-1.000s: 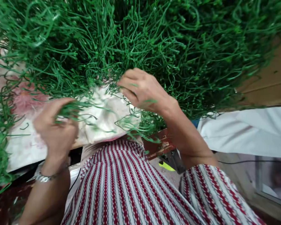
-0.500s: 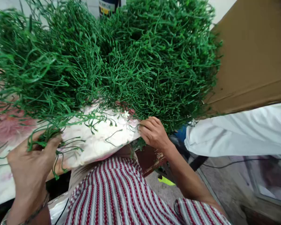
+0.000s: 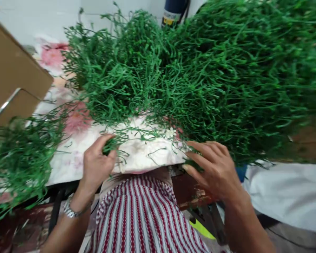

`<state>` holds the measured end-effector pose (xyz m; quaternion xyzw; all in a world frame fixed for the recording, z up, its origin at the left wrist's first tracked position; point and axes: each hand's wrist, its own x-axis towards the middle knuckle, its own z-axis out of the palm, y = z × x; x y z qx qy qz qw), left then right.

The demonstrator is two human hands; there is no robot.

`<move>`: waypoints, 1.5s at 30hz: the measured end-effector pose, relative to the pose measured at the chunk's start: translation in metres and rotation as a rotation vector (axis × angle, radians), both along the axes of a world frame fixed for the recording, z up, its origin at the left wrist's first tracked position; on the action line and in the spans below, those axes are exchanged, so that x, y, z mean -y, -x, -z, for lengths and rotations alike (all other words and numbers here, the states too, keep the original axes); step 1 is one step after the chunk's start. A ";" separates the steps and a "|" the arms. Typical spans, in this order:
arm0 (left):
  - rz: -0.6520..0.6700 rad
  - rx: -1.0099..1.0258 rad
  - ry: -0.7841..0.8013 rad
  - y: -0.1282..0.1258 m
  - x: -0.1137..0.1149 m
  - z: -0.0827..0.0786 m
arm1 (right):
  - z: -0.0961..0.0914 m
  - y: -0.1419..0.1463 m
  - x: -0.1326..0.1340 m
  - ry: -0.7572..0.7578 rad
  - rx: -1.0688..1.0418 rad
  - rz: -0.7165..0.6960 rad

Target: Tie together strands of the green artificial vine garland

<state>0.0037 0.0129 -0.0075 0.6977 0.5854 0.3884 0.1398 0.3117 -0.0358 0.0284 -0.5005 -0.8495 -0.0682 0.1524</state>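
At 6 o'clock, the front edge of the cloth-covered surface (image 3: 137, 160) is met by the striped garment (image 3: 144, 218), so the loose stem (image 3: 152, 153) lying near that edge could be dragged off if it were caught on fabric or a wrist. At 8 o'clock, a bunch of green stems (image 3: 109, 145) is held in the curled left hand (image 3: 98, 163); if that grip were slackened, some could be shed, since their ends are splayed beyond the fingers. At 4 o'clock, the right hand (image 3: 213, 165) is held with thumb and fingers parted; whether anything is pinched there cannot be told. Farther off, from 11 to 3 o'clock, the large pile (image 3: 239, 84) is tangled, and neighbouring strands could be pulled along if one were tugged; the white flower piece (image 3: 170, 133) beside it could be swept away too. Compared with half a second earlier, the left hand is now set closer to the loose stem, and the right fingers, gathered then, are spread. With the view turned, the smaller heap (image 3: 21, 151) is shown more fully at 9 o'clock, a cardboard panel (image 3: 13, 66) is revealed towards 10, and the dark container (image 3: 171, 12) is seen farther right, near 12.
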 end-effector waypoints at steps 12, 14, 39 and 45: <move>0.220 -0.095 -0.452 0.011 0.005 0.020 | 0.000 0.089 -0.051 0.176 -0.580 -0.248; 0.238 -0.114 -0.522 0.014 0.003 0.019 | 0.000 0.089 -0.056 0.271 -0.668 -0.203; 0.100 -0.217 -0.064 0.035 0.017 -0.001 | 0.040 0.098 -0.064 0.412 -1.554 0.179; 0.051 -0.251 -0.318 -0.005 0.027 -0.031 | 0.042 0.109 -0.069 0.419 -1.426 0.175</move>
